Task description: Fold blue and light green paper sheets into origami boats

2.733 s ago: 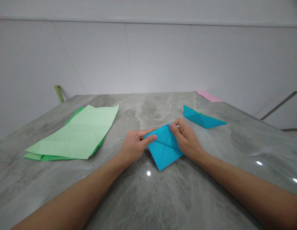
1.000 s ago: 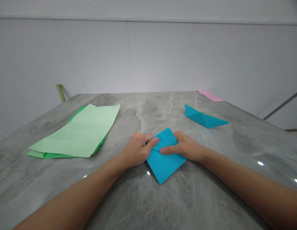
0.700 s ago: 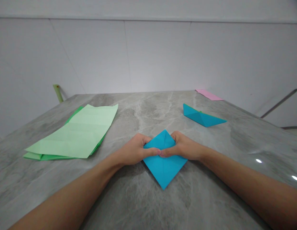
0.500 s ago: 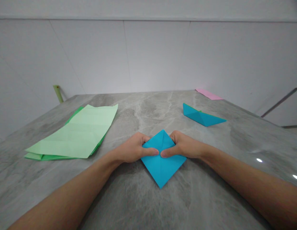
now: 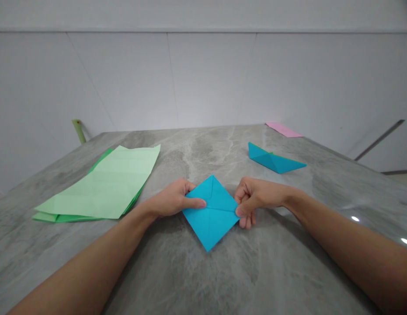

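A folded sheet of blue paper [image 5: 211,227], diamond-shaped with creases across its middle, is held between my two hands. My left hand [image 5: 177,199] grips its left side, thumb lying on top towards the centre and the other fingers behind it. At the right corner, my right hand [image 5: 251,201] pinches the paper between thumb and curled fingers. Beyond my right hand rests a folded paper boat [image 5: 277,162], blue outside with a bit of green along its top edge.
To the left lies a stack of green paper sheets [image 5: 101,183], light green on top. A pink sheet [image 5: 283,129] is at the far right edge of the grey marbled table [image 5: 203,148]. Behind stands a white wall [image 5: 210,78].
My right hand has slid from the middle of the blue paper out to its right corner. The paper and my left hand have shifted slightly left.
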A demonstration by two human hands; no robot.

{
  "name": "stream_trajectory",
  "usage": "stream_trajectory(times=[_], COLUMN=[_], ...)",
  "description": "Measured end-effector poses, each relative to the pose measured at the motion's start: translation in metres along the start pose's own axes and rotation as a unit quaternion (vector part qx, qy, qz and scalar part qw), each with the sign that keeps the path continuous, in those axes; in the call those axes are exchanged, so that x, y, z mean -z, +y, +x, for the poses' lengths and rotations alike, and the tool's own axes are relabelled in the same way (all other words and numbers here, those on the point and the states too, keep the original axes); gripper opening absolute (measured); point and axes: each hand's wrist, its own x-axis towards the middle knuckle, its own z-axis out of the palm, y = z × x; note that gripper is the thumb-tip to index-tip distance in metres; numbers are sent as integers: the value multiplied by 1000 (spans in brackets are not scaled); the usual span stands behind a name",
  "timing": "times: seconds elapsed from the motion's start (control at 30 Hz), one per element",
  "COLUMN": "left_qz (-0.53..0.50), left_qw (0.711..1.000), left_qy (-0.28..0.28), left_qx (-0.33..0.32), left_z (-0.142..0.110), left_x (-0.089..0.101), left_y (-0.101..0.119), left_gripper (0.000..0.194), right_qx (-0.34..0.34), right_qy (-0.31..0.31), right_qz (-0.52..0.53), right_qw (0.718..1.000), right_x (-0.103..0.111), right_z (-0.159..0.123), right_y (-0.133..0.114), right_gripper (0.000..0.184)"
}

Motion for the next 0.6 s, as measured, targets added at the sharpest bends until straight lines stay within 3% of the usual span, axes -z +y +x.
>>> stream_trajectory(times=[0.37, 0.6], left_qz=[48, 77], left_qw=[998, 996], left_qy=[-19, -49], left_qx=[22, 2], left_z=[-3, -7], left_x=[-13, -23], left_y=[5, 10], left_gripper=[28, 29], right_qx=[4, 112], right_qy=[-43, 51], right_qz=[-20, -94], right_qw=[999, 988], right_x=[-11, -19], right_z=[6, 16], right_y=[1, 5], right_gripper=[27, 45])
